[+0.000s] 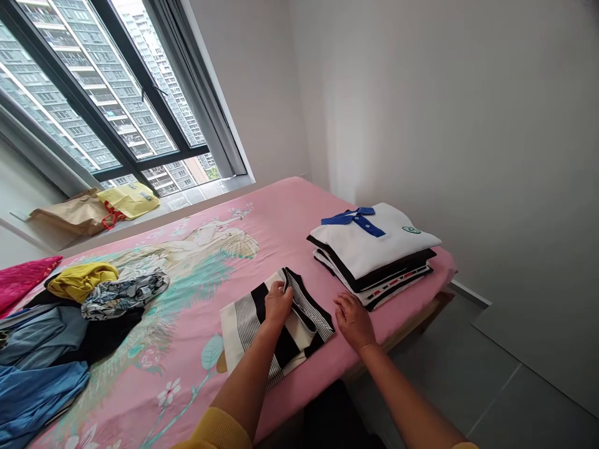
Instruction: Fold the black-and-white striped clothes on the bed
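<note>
A striped garment in cream and black [246, 316] lies folded near the front edge of the bed. My left hand [277, 303] is closed on its folded upper layer, thumb and fingers pinching the cloth. Just right of the garment, my right hand [352, 318] hovers or rests near the bed's edge with its fingers curled; whether anything is in them is hidden. Beyond that hand stands a stack of folded clothes, topped by a white polo shirt [388, 243] with a blue collar and a small green badge. Black and patterned folded pieces show below it.
Loose clothes, including a blue garment [37, 399], a yellow one [84, 280] and a patterned one [125, 294], are heaped at left on the pink bedsheet [290, 206]. Paper bags [75, 212] sit on the window sill. A wall stands behind and right of the bed.
</note>
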`<state>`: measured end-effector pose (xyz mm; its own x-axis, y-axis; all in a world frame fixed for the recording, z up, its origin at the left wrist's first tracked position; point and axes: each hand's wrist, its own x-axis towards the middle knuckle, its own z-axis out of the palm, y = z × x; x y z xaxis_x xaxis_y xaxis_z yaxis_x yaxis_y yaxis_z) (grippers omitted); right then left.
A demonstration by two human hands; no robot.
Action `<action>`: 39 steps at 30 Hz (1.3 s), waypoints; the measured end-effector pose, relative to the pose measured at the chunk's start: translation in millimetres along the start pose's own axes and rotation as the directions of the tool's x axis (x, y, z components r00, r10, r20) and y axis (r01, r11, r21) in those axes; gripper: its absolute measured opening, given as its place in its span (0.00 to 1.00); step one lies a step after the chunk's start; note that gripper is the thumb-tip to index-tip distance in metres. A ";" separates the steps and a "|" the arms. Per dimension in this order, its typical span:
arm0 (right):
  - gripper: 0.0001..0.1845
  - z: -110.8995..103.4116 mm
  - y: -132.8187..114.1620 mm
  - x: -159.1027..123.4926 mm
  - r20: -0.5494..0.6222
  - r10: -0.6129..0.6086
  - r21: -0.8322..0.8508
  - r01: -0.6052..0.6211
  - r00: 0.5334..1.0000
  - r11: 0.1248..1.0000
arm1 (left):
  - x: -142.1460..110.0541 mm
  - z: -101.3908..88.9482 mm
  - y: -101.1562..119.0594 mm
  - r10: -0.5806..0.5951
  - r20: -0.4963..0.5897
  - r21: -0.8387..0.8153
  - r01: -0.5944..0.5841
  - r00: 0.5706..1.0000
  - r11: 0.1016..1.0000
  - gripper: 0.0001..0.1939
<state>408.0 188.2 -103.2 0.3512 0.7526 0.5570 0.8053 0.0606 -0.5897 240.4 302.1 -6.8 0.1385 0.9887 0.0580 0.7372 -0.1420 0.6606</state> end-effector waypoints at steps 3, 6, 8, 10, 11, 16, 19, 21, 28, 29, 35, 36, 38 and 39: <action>0.11 0.3 0.3 -0.3 -0.006 -0.010 -0.004 0.010 1.000 1.000 | -4.4 -1.8 -6.5 0.082 0.045 -0.074 -0.079 0.996 0.994 0.18; 0.11 0.1 -0.5 -0.2 -0.009 -0.010 -0.009 0.010 1.000 1.000 | -6.2 -7.4 -26.1 0.291 -0.056 -0.054 -0.294 0.955 0.954 0.16; 0.11 0.2 -1.0 0.0 -0.011 -0.009 -0.013 0.008 1.000 1.000 | -7.9 -8.6 -41.8 0.416 -0.077 0.048 -0.413 0.906 0.909 0.17; 0.11 0.5 -1.1 0.1 -0.010 -0.008 -0.018 0.007 1.000 1.000 | -12.6 -5.3 -53.4 0.437 0.053 0.182 -0.439 0.898 0.880 0.21; 0.11 0.6 -1.0 0.1 -0.008 -0.008 -0.020 0.008 1.000 1.000 | -15.9 -2.5 -56.3 0.416 0.145 0.253 -0.440 0.898 0.862 0.24; 0.11 0.8 -0.3 -1.4 -0.001 -0.017 -0.030 0.017 1.000 0.999 | -20.9 3.3 -43.0 0.234 0.458 0.439 -0.447 0.858 0.779 0.43; 0.11 1.4 0.0 -2.4 -0.005 -0.024 -0.041 0.023 1.000 0.999 | -4.9 -2.8 -30.4 0.202 0.498 0.419 -0.438 0.843 0.795 0.47; 0.11 2.3 0.2 -2.8 -0.009 -0.027 -0.045 0.026 1.000 0.999 | 8.1 -3.6 -27.5 0.168 0.452 0.431 -0.379 0.876 0.819 0.48; 0.11 4.9 1.5 -4.2 -0.007 -0.052 -0.024 0.051 0.999 0.998 | 23.8 9.4 -28.0 0.054 0.408 0.452 -0.254 0.911 0.855 0.56; 0.11 5.0 2.1 -4.7 -0.008 -0.057 -0.020 0.057 0.998 0.998 | 20.2 8.9 -25.9 0.054 0.407 0.445 -0.249 0.912 0.860 0.56; 0.12 5.0 7.2 -9.8 -0.001 -0.074 -0.015 0.074 0.997 0.997 | -44.6 -10.6 -29.1 0.176 0.370 0.378 -0.321 0.912 0.869 0.37; 0.12 4.9 7.7 -10.7 -0.002 -0.082 -0.016 0.082 0.997 0.997 | -60.0 -16.9 -35.7 0.210 0.346 0.374 -0.340 0.914 0.863 0.35; 0.12 4.6 8.1 -12.3 -0.003 -0.095 -0.018 0.095 0.996 0.995 | -89.9 -31.8 -53.9 0.241 0.287 0.392 -0.343 0.927 0.854 0.34; 0.13 4.5 8.0 -13.0 -0.002 -0.102 -0.021 0.102 0.995 0.995 | -103.8 -39.6 -64.6 0.231 0.259 0.410 -0.323 0.938 0.853 0.34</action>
<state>407.7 181.9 -117.8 0.2681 0.7413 0.6153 0.8467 0.1234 -0.5176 152.2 210.6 -25.9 0.4711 0.8820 0.0133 0.8553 -0.4604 0.2376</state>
